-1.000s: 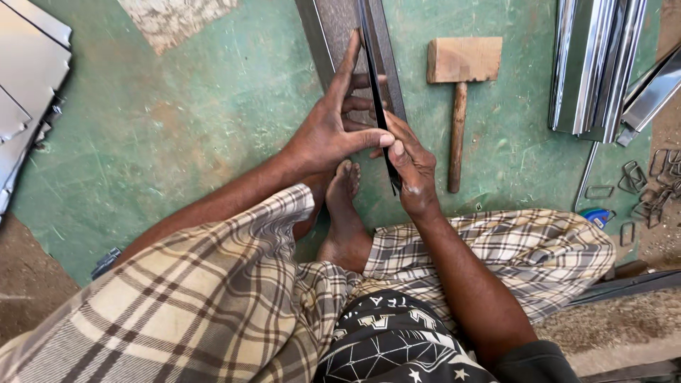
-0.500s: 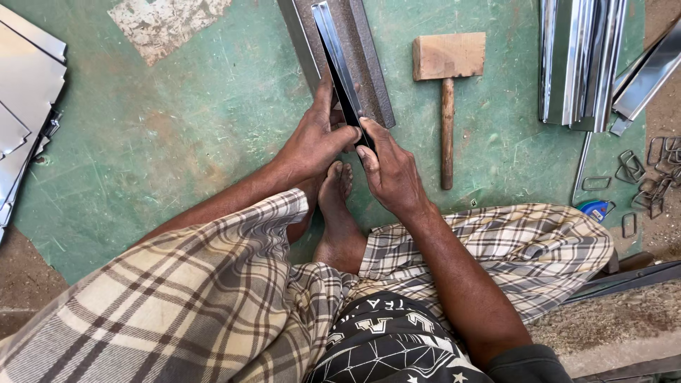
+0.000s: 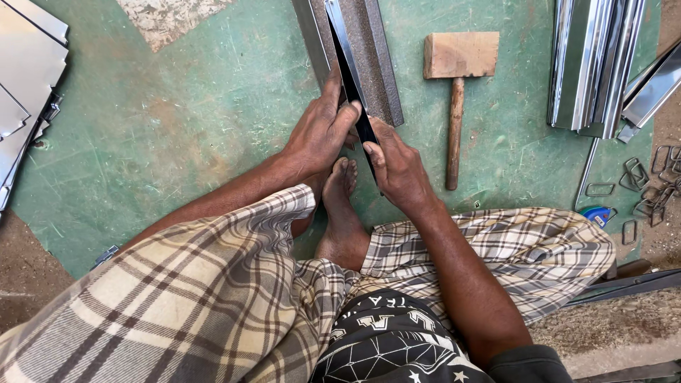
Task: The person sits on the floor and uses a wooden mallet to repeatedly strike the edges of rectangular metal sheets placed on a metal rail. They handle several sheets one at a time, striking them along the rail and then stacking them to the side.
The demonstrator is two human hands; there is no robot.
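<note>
Both hands slid nearer along the folded metal strip (image 3: 352,85); left hand (image 3: 319,135) and right hand (image 3: 397,167) pinch it left of the wooden mallet (image 3: 457,78).

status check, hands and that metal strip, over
Left hand and right hand both pinching the folded metal strip. Strip lies along the grey steel bar. Wooden mallet lies apart to the right, untouched.
</note>
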